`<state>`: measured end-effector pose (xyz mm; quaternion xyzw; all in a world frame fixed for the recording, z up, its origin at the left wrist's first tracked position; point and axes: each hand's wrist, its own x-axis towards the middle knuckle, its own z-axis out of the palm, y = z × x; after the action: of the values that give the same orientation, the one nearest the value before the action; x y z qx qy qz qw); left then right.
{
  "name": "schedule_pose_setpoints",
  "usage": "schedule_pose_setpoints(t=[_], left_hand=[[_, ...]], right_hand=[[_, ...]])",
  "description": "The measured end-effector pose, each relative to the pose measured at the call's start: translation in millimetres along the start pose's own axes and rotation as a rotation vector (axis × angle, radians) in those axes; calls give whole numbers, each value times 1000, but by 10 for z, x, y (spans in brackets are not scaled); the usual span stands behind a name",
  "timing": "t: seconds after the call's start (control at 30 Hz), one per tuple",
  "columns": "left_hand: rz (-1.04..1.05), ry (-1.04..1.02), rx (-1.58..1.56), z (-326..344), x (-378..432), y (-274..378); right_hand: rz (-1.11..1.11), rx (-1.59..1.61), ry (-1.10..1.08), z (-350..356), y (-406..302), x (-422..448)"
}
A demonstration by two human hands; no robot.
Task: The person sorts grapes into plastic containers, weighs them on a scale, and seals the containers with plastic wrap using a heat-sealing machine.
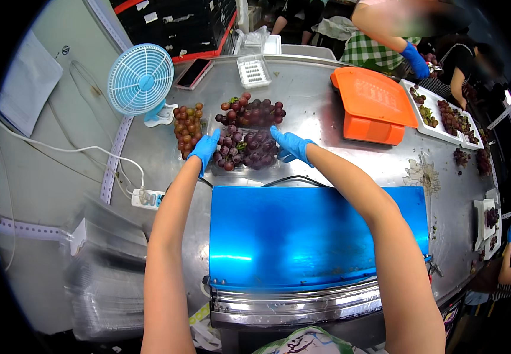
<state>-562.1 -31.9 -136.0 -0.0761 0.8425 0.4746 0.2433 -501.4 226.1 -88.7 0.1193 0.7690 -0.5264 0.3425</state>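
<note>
Dark purple grapes fill a clear plastic tray on the metal table. My left hand, in a blue glove, is at the tray's left side. At its right side is my right hand, gloved in the same blue, with its fingertips against the edge. The two hands hold the tray between them, though its sides are partly hidden by the grapes and fingers. Just beyond lies another group of red and dark grapes. Lighter reddish grapes lie left of my left hand.
A blue-topped wrapping machine stands beneath my forearms. A blue fan, a phone and an empty clear tray are farther back. At right are an orange scale and white trays; other people work beyond. Stacked plastic trays stand lower left.
</note>
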Motion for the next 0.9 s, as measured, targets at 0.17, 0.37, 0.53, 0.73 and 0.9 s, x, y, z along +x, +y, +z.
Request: schedule_pose_setpoints(t=[0.17,0.37,0.53,0.73,0.9], left_hand=[[-80,-213,-299,25,134,-176],[-57,-134,-34,113,-184,93],[-121,-142,-79,229,-454,204],[-64,-160,-56,207,-794,646],[68,-172,-58,111,-1149,1194]], right_hand=[[111,130,-62,165,-157,-130],[93,175,-2,128,29,42],[94,61,86,84,29,-99],[50,44,151,-65,-177,-647],[-84,58,214,-309,-371,-1078]])
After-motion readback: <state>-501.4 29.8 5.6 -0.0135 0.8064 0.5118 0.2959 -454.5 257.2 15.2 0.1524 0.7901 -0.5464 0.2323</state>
